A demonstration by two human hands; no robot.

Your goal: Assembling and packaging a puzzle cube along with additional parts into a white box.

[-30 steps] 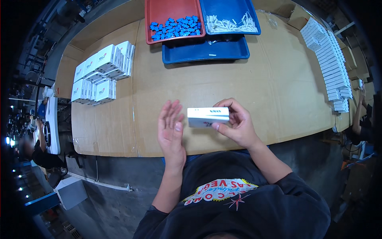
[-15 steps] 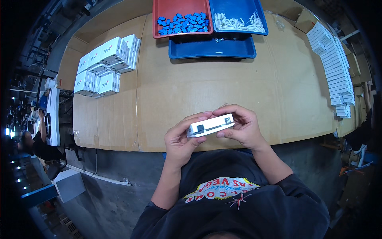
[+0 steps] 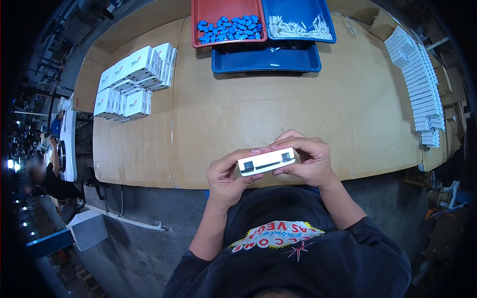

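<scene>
From where I stand, both hands are closed on one white case [image 3: 267, 162], held up over the near edge of the worktop [image 3: 298, 109], in front of the person's dark shirt [image 3: 293, 263]. The left hand [image 3: 226, 174] grips its left end, fingers along the top and thumb underneath; the right hand [image 3: 313, 158] has the other end the same way. The case is slightly tilted, right end higher, with a narrow side facing up at the wearer: a dark opening near each end, a dark slot between.

Away at the far side, a red tray [image 3: 226, 7] of blue pieces [image 3: 231, 30] sits beside a blue tray [image 3: 295, 7] of slim white pieces [image 3: 303, 28]. A lower tray [image 3: 238, 60], also blue, is just in front of them, a small pale strip showing in it. White boxes [image 3: 138, 63] are stacked toward the left, and a long row of white units [image 3: 420, 87] lines the right side. Off left, a co-worker [image 3: 57, 184] in dark clothes reaches forward.
</scene>
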